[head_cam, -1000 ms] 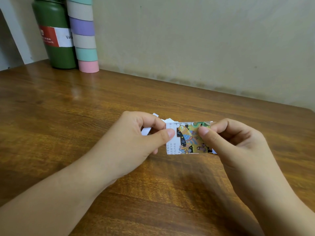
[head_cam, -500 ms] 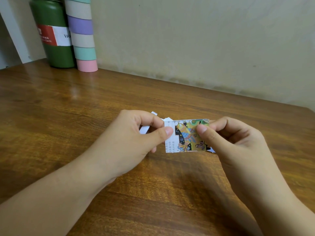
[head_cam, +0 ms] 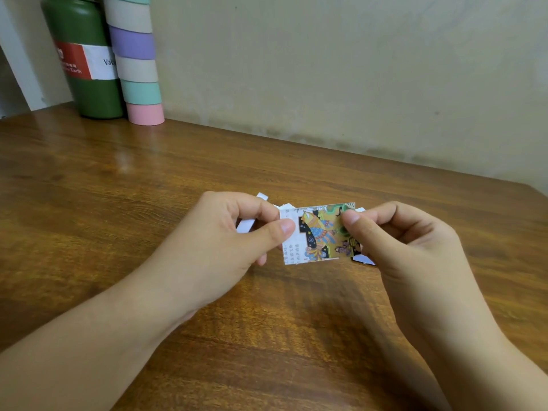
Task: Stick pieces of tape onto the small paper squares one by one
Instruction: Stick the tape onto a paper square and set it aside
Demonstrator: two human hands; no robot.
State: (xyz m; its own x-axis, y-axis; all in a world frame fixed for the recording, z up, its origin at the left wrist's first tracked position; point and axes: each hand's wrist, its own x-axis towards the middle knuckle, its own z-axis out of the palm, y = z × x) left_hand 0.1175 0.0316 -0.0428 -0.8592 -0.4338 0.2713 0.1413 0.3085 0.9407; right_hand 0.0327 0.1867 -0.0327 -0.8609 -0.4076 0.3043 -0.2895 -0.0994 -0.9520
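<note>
From the head camera, both hands meet over the wooden bench [head_cam: 118, 179], holding one small paper piece [head_cam: 317, 234] between them, lifted a little above the bench surface. The left hand [head_cam: 219, 247] pinches the paper's left edge, its thumb lying on the white printed margin and its index finger curled behind; its other fingers are folded in. The right hand [head_cam: 409, 247] pinches the paper's right side the same way, thumb on the front over the green part of the picture, fingers curled behind. The paper shows a colourful drawing in yellow, blue, black and green, with small printed text down its left strip. Whether tape lies on it cannot be told.

Behind and around the hands, white paper scraps [head_cam: 246, 225] lie on the bench: some peek out past the left hand's fingers, others just beyond the right hand's thumb.

Far beyond the left hand, against the wall [head_cam: 355, 69], stands a dark green bottle [head_cam: 86, 54] with a red and white label. Touching it on its right side is a tall stack of tape rolls [head_cam: 138, 63] in beige, purple, mint and pink.
</note>
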